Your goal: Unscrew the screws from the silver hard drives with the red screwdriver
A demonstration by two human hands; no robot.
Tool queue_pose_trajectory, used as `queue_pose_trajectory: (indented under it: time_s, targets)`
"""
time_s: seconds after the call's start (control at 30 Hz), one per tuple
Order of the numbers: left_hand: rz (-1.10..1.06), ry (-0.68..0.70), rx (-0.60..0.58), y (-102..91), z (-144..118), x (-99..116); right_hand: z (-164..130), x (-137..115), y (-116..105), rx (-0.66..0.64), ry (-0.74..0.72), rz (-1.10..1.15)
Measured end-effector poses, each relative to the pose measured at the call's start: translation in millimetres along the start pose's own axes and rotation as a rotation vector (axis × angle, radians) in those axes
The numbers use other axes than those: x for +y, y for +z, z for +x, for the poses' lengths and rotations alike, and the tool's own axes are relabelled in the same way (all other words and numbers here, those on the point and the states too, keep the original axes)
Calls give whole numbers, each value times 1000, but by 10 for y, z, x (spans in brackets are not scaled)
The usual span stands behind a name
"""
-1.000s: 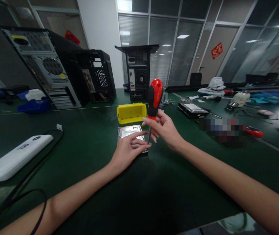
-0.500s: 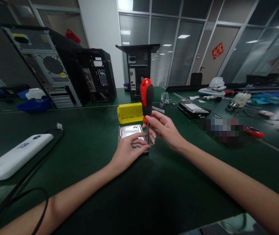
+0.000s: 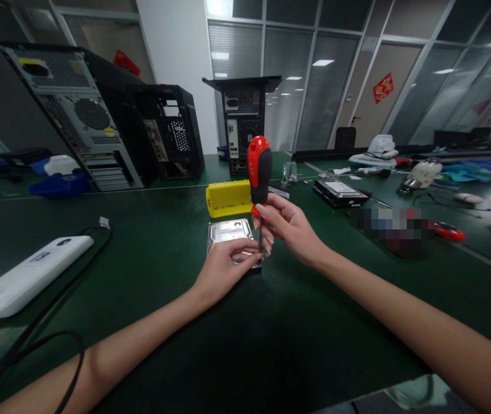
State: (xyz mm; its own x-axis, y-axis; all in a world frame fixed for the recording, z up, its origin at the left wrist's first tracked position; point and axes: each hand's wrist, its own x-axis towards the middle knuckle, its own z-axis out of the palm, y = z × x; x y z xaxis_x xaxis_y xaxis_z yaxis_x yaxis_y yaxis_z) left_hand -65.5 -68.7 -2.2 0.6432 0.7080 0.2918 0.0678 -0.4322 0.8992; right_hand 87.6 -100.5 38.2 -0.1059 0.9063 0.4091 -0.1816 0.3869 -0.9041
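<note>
Standing upright over the hard drive (image 3: 229,231), the screwdriver (image 3: 259,171) is pinched in the right hand (image 3: 291,227) just below its red and black handle, fingers closed around the top of the shaft. The shaft runs straight down to the drive's near right corner; whether the tip sits in a screw cannot be made out.

The left hand (image 3: 223,269) rests on the near edge of the drive, fingers curled with the thumb and forefinger meeting beside the shaft; if something small is held between them, it is too small to tell. The two hands are almost touching.

The drive lies flat, silver lid up, on the green tabletop (image 3: 163,230), roughly at its middle and well in from the near edge. Just behind it sits a yellow plastic box (image 3: 229,199).

Toward the left edge lies a white flat device (image 3: 25,279) with a black cable (image 3: 56,310) looping to the near left corner. Along the far edge stand three opened computer cases: a large one (image 3: 77,115) at the far left, a smaller black one (image 3: 172,132) beside it, and a third (image 3: 243,123) behind the yellow box. To the right, well apart from the hands, lies a second drive (image 3: 339,192).
</note>
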Motion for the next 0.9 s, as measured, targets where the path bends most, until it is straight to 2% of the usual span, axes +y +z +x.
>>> queue_pose_trajectory:
  time_s: [0.9]
  targets:
    - [30, 42, 10, -12, -14, -34, -23, 7, 22, 0, -49, -42]
